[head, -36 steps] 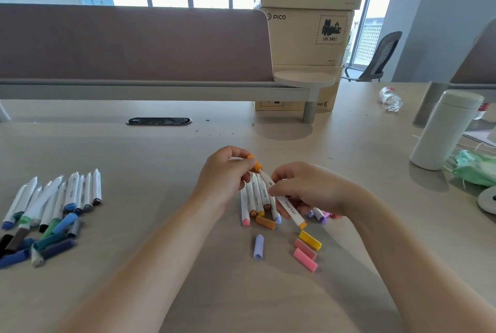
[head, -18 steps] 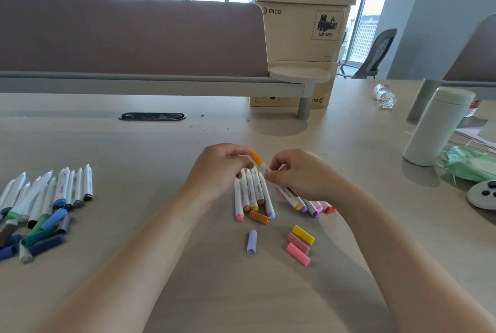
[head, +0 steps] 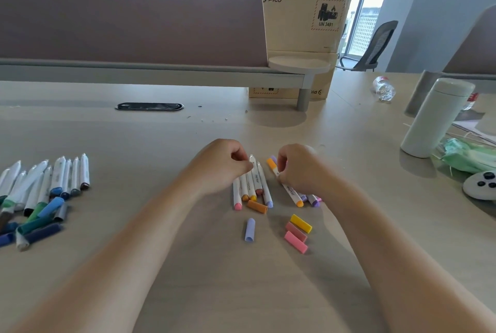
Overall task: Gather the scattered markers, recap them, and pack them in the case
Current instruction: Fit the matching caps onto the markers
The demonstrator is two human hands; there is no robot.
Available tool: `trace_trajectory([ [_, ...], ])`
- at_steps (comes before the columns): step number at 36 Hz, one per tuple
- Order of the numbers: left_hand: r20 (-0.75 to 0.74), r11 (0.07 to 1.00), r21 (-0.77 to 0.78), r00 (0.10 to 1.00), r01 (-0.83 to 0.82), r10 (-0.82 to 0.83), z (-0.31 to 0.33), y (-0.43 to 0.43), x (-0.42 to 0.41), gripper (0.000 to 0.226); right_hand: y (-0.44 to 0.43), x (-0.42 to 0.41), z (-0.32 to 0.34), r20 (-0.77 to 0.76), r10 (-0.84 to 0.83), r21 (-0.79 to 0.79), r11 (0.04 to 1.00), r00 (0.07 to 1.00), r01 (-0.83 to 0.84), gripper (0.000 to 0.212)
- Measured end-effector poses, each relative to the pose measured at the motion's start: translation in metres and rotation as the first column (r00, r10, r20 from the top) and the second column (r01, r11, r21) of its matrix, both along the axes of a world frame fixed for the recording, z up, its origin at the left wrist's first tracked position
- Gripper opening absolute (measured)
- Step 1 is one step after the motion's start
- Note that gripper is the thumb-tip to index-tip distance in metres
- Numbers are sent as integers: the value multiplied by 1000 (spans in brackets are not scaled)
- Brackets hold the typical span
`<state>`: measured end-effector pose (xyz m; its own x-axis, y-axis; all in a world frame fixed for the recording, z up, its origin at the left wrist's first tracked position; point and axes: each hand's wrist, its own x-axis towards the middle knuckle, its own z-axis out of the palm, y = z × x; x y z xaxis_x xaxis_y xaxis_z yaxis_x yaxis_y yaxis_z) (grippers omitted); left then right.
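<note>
A row of white markers with pink, orange and lilac ends lies at the desk's middle. My left hand is curled over their far ends, its fingertips pinching one uncapped marker near its tip. My right hand grips an orange marker with orange caps on both ends, held low beside several purple markers. Loose caps lie nearer to me: orange, lilac, yellow, dusty pink and pink. At the left is a pile of blue and green markers with loose caps. No case is in view.
A white bottle stands at the right, with a green bag and a white controller beside it. Cardboard boxes and a brown partition close the back. A black cable slot sits in the desk.
The orange cap went onto the marker; my left hand let go and moved to the row of markers. My right hand lowered the capped orange marker toward the purple ones.
</note>
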<state>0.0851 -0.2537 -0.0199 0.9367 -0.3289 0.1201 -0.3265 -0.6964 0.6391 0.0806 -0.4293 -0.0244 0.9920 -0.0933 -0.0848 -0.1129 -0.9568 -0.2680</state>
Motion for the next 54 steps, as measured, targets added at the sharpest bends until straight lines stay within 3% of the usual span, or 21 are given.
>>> trace_trajectory([
  [4, -10, 996, 85, 999, 42, -41, 3, 0, -4, 14, 3, -1, -4, 98, 3, 60, 998, 995, -9, 13],
  [9, -111, 968, 209, 987, 141, -120, 10, 3, -8, 27, 14, -5, 1, 8, 65, 35, 997, 998, -65, 32],
  [14, -209, 908, 337, 960, 247, -184, 17, 4, -18, 35, 19, -7, 6, -31, 40, -20, 999, 999, -41, 34],
  [23, -270, 828, 464, 941, 314, -206, 12, -2, -31, 46, 17, -10, 3, -24, 79, 34, 996, 997, -78, 29],
  [31, -293, 798, 500, 933, 336, -209, 15, -5, -35, 32, 22, -13, 7, -83, 60, -75, 995, 995, -67, 35],
  [38, -249, 774, 555, 949, 304, -194, 15, -5, -35, 13, 29, -16, 12, -131, 39, -146, 988, 991, -58, 18],
  [42, -275, 836, 457, 942, 303, -191, 20, -2, -32, 14, 23, -20, 16, -93, -25, -6, 1000, 995, 25, 14],
  [44, -275, 879, 368, 939, 303, -209, 24, 2, -28, 18, 19, -20, 14, -32, -62, 72, 995, 998, 65, 26],
  [49, -206, 984, 24, 964, 178, -170, 27, 18, -13, 23, 12, -15, 13, 46, -109, 280, 956, 993, 92, 31],
  [54, -273, 943, -327, 962, -63, -30, 15, 26, 4, 17, 10, -16, 13, 20, -54, 380, 924, 998, 42, 30],
])
